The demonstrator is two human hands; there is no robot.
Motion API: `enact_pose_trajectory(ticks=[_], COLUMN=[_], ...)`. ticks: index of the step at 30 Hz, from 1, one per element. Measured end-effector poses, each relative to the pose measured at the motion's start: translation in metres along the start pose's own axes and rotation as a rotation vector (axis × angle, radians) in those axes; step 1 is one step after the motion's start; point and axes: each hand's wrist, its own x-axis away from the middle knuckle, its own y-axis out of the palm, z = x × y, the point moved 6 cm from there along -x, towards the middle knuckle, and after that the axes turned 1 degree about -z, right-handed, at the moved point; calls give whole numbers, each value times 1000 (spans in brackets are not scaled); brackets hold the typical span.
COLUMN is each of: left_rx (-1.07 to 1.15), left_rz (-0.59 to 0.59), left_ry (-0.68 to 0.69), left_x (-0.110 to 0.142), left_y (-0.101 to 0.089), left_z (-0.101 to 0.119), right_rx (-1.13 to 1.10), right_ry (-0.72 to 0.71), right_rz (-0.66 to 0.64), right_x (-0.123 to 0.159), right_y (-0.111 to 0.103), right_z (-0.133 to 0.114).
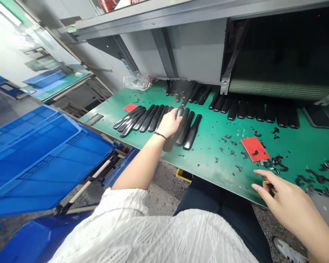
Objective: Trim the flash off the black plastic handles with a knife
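My left hand (170,123) is closed around a glossy black handle-shaped part (169,144), which looks blurred by motion. It is within a front row of similar parts, with one black part (192,132) lying just to its right and several to its left. Over the table's front edge, my right hand (289,195) has thumb and forefinger apart, while its other fingers curl around a small yellow object (267,182), mostly hidden. Beyond those fingertips lie a red pad (254,149) and small curved black scraps (278,160).
More black parts (260,110) line the back of the green table (208,160), below a conveyor belt (279,91). A clear plastic bag (137,80) lies at the back left, and a dark phone-like slab (318,117) at the right. Blue bins (35,153) stand to the left.
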Motion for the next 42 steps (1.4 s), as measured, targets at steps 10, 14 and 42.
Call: enact_pose_trajectory(ticks=[10,14,42], left_rx=[-226,-331,-116], left_rz=[-140,-132,-177], left_ry=[-20,-23,404], left_x=[-73,-70,92], left_y=[28,32,32], left_z=[-14,-16,111], right_rx=[220,308,287], right_ry=[-8,22,546], right_rz=[31,-38,155], right_x=[-57,-94,-177], right_y=[-39,-47,-103], right_z=[29,26,148])
